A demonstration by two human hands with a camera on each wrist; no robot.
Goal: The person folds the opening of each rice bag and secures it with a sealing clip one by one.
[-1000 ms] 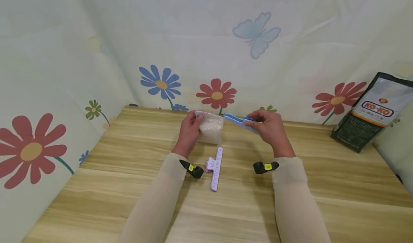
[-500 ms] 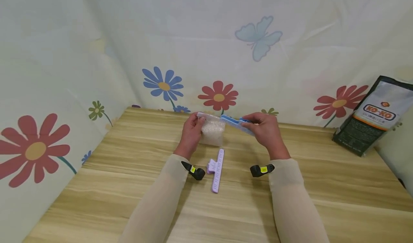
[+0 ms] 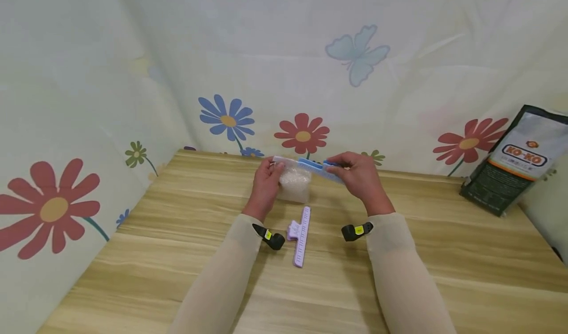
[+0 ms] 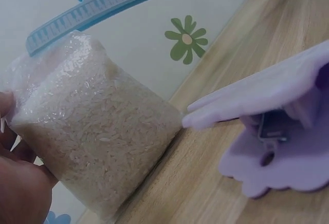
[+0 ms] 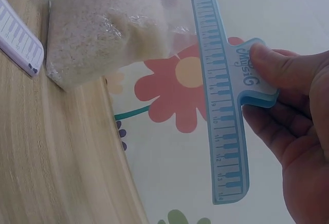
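My left hand grips the upper left side of a clear plastic bag of rice, thumb in front. The bag's lower edge is at the wooden table; whether its weight rests there I cannot tell. Between thumb and fingers, my right hand pinches the tab of a light blue bag clip printed with piano keys and "Music". One end of the clip's long bar lies at the bag's top edge, as the left wrist view also shows. A matching purple clip lies on the table nearer me, held by neither hand.
The wood-grain table meets a flower-printed curtain at the back and left. A dark and silver KO-KO pouch stands leaning at the far right. A black camera is strapped to each wrist.
My right hand has moved left with the blue clip, bringing its bar from beside the bag onto the bag's top edge. The left hand keeps its hold; the view has shifted slightly.
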